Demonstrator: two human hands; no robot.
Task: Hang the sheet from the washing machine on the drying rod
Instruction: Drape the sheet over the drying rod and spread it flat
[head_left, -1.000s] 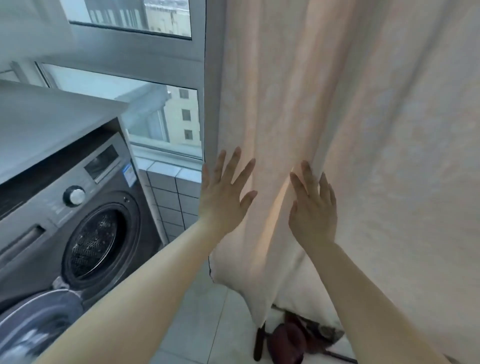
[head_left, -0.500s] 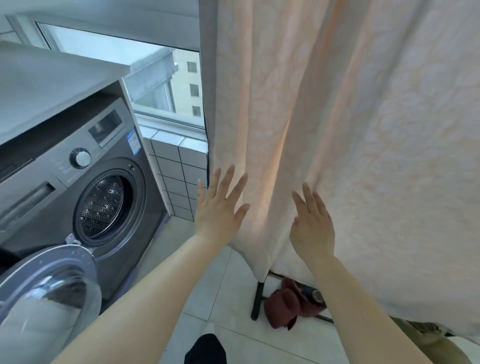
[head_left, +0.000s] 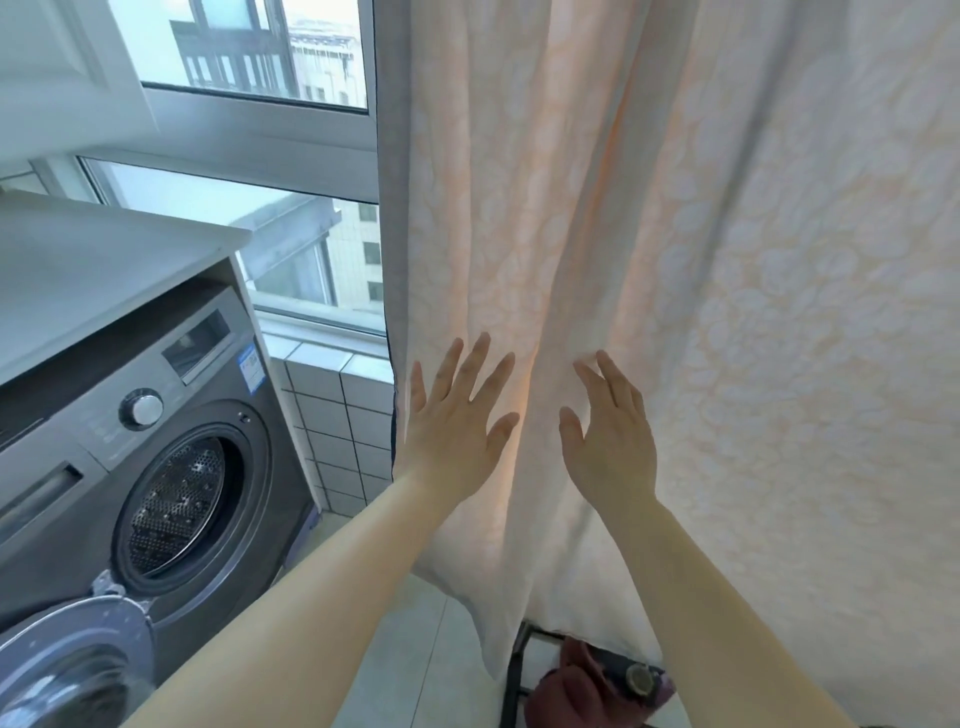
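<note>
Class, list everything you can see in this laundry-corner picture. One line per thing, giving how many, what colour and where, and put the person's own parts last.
sheet: one, pale peach with a white pattern, hanging down the right side.
washing machine: one, dark grey, lower left, its drum empty.
machine door: one, grey with a glass middle, swung open at bottom left.
countertop: one, white, above the machine.
window: one, white frame, upper left, buildings outside.
wall tiles: many, white, under the window.
rack frame: one, black, under the sheet's hem.
reddish-brown cloth: one, on the floor by the frame.
left hand: one, flat on the sheet.
right hand: one, flat on the sheet.
</note>
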